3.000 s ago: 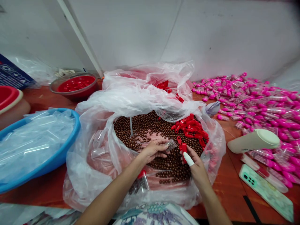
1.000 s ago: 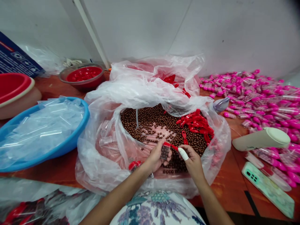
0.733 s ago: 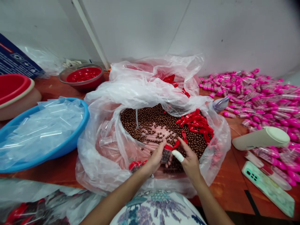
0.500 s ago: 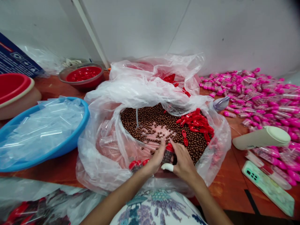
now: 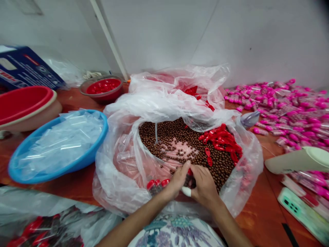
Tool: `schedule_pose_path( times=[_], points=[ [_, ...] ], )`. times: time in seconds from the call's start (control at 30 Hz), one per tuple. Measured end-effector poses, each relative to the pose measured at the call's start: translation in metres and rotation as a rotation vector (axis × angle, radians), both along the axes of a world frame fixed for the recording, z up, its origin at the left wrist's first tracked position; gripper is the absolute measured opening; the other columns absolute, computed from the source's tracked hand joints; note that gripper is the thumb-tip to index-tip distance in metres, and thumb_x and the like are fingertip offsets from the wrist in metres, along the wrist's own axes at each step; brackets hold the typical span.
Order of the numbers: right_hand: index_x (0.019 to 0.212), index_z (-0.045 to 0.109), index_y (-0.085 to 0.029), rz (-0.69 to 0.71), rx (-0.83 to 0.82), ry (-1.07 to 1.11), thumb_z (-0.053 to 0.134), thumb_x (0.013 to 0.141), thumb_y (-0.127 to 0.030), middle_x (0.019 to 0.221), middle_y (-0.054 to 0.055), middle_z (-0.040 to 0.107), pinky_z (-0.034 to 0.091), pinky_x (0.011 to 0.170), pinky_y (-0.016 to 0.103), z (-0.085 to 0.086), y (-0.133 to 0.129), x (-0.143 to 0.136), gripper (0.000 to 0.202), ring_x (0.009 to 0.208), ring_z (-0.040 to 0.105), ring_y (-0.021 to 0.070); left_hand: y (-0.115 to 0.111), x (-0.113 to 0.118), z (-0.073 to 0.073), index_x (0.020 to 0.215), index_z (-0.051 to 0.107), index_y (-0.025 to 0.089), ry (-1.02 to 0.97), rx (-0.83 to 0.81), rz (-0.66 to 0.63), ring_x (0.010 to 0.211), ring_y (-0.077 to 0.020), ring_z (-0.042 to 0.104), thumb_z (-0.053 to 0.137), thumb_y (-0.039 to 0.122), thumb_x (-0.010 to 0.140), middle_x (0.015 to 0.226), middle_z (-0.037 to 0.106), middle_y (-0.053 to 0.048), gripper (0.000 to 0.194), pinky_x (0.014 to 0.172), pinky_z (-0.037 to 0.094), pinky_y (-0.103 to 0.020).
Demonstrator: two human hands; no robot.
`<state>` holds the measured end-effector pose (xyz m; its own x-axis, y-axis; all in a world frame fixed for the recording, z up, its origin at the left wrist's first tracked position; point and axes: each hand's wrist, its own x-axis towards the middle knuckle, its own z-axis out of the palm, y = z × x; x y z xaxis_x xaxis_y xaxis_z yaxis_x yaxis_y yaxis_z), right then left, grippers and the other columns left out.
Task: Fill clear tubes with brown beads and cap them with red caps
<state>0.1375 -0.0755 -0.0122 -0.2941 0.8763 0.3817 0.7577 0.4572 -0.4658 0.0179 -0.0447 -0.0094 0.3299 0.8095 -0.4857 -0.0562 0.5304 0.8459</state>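
Observation:
Between my two hands, over the near edge of a clear plastic bag (image 5: pixel 115 192), is a small red-capped container (image 5: pixel 189 180) with dark contents. My left hand (image 5: pixel 177 180) closes on its left side. On its right side my right hand (image 5: pixel 205 181) is closed too, a white wrap on one finger; the fingers partly hide the container. Brown balls (image 5: pixel 221 171) fill much of the bag, with red spoon-shaped pieces (image 5: pixel 218 139) on them at the right. Several filled red-capped containers (image 5: pixel 156 185) lie left of my left hand.
At left stand a blue basin (image 5: pixel 104 132) of clear tubes and red and cream basins (image 5: pixel 48 99). Pink-capped tubes (image 5: pixel 290 113) are heaped at right, near a pale bottle (image 5: pixel 295 161) and a phone (image 5: pixel 300 212). Bagged red-capped containers (image 5: pixel 46 226) lie at lower left.
The whole view has shifted, so things appear farther right and slightly lower. My fingers now cover more of the red cap, and both hands remain at the container.

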Motion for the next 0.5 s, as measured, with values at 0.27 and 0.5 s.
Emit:
schedule_pose_path(
  times=[0.27, 0.5],
  points=[
    [0.139, 0.022, -0.021, 0.170, -0.050, 0.056, 0.065, 0.067, -0.036, 0.127, 0.014, 0.049, 0.041, 0.090, 0.045, -0.031, -0.008, -0.012, 0.085, 0.113, 0.048, 0.0315, 0.011, -0.068, 0.025, 0.071, 0.062, 0.017, 0.339, 0.449, -0.220, 0.068, -0.0167, 0.052, 0.032, 0.054, 0.085, 0.071, 0.060, -0.002, 0.049, 0.068, 0.040, -0.026],
    [0.135, 0.033, -0.034, 0.350, -0.308, 0.065, 0.063, 0.070, -0.021, 0.123, 0.006, 0.055, 0.045, 0.089, 0.039, -0.049, -0.023, -0.046, 0.074, 0.110, 0.053, 0.0263, 0.067, -0.184, 0.046, 0.085, 0.063, 0.016, 1.128, 0.586, 0.095, 0.086, -0.0200, 0.054, 0.046, 0.021, 0.080, 0.088, 0.060, -0.007, 0.019, 0.080, 0.038, -0.028]
  ],
)
